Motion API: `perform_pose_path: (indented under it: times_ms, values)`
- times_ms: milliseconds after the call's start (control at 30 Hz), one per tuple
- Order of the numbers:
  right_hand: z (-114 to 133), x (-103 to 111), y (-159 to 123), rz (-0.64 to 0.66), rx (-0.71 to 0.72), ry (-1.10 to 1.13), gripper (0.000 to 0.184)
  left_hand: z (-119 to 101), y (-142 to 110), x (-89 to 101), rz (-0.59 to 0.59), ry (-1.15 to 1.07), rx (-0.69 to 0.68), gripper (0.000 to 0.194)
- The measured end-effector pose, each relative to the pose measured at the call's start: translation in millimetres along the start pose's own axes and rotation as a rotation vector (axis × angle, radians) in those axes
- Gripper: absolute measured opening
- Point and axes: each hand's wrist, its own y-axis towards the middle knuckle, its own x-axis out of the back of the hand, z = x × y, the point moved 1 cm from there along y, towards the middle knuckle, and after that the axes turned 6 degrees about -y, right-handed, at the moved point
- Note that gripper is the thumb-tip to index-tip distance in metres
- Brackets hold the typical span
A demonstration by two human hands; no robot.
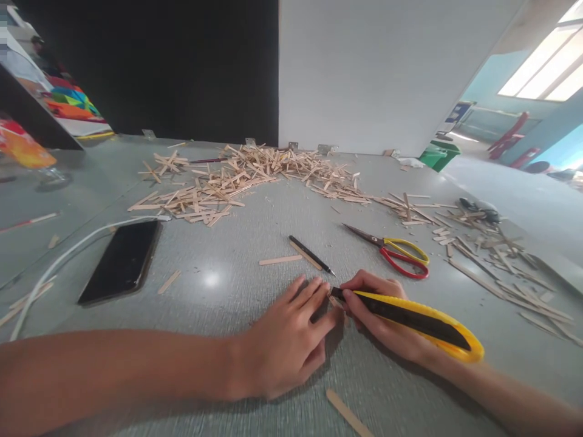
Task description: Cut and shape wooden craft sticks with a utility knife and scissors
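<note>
My right hand (389,337) is wrapped around a yellow and black utility knife (423,321), with its blade end pointing left toward my left fingertips. My left hand (289,340) lies low over the table, its fingers pressing a small piece of wooden craft stick (336,300) down beside the knife tip. The fingers hide most of that piece. Just beyond them, a black pen (312,255) rests against one craft stick, near another stick (279,260). Scissors (381,241) with one yellow and one red handle lie behind my right hand. Closer to me is a single craft stick (348,414).
A large heap of craft sticks (273,165) spreads along the back, before a black and white panel (364,73). More sticks and cut bits (510,255) lie at right. A phone (121,261) and white cable (59,258) are at left.
</note>
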Motion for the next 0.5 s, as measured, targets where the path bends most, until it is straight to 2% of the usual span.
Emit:
perform_pose_path:
  times_ms: [300,500]
  values:
    - [-4.7,-0.3,-1.3,0.014,-0.002,0.04,0.023,3.9,1.5,-2.8,0.011,-0.002,-0.011,0.051]
    - [-6.0,0.6,-1.2,0.013,-0.004,0.036,0.021,3.7,1.5,-3.5,0.011,-0.003,-0.011,0.049]
